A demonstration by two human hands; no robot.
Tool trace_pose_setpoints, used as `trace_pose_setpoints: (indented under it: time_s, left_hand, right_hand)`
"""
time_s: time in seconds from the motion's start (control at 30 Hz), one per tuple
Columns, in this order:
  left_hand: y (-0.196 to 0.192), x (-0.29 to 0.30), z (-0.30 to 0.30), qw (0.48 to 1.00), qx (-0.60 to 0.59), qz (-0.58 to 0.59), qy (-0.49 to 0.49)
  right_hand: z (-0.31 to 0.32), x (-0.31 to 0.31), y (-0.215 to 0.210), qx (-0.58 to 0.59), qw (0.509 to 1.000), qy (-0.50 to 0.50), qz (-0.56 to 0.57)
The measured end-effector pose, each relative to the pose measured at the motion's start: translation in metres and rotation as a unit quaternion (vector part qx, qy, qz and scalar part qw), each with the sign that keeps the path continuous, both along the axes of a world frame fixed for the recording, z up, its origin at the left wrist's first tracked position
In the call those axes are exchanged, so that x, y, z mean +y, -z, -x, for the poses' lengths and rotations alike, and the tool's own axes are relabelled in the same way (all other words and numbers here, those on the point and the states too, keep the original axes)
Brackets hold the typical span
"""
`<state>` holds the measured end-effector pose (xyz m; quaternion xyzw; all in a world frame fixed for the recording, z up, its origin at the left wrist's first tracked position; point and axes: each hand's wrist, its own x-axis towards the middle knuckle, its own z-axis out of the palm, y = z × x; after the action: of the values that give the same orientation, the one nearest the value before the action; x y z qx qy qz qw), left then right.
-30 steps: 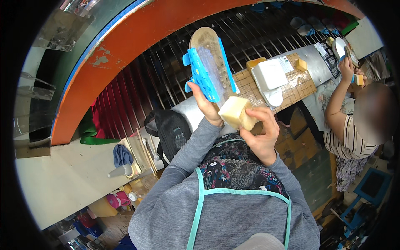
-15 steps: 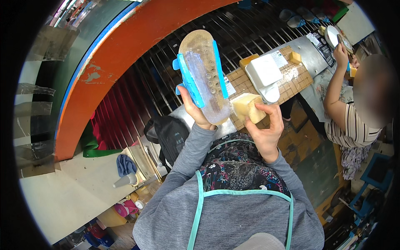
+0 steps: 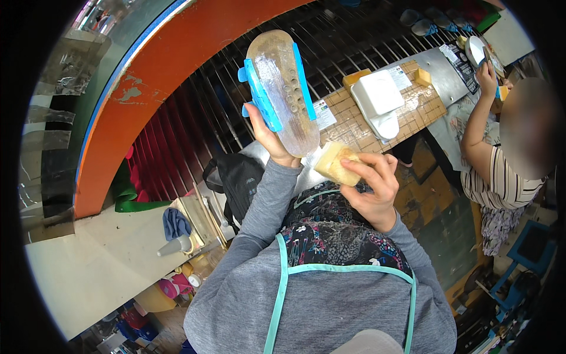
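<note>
My left hand (image 3: 268, 138) grips a sandal (image 3: 283, 94) from beneath its near end, thumb along the left edge. The sandal's broad brownish sole face is turned up, with a shiny wet-looking film, a row of round marks and blue straps folded along both sides. My right hand (image 3: 374, 189) pinches a yellowish sponge block (image 3: 337, 162) between thumb and fingers. That sponge is just to the right of the sandal's near end; whether they touch I cannot tell. Fingers of my left hand under the sandal are hidden.
Ahead lie a tan gridded board (image 3: 342, 115) and a white plastic container (image 3: 377, 97). A metal bar rack (image 3: 194, 112) runs behind, under an orange curved edge (image 3: 135, 88). A black bag (image 3: 240, 183) sits by my left arm. A co-worker (image 3: 489, 156) works at the right.
The sandal has shifted slightly up and left in the view. My right hand has brought the sponge leftward and turned it, closer to the sandal's near end.
</note>
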<state>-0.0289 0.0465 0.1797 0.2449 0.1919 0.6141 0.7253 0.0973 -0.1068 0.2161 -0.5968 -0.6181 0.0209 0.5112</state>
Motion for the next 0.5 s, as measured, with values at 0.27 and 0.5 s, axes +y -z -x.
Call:
trace_pose_setpoints:
  time_s: [0.27, 0.5]
  left_hand:
    - [-0.011, -0.011, -0.03, 0.998, 0.034, 0.008, 0.057]
    - [-0.006, 0.025, 0.019, 0.942, -0.156, 0.222, 0.199]
  right_hand:
    - [-0.006, 0.001, 0.0, -0.01, 0.999, 0.004, -0.031]
    - [-0.044, -0.039, 0.035, 0.422, 0.906, 0.03, 0.024]
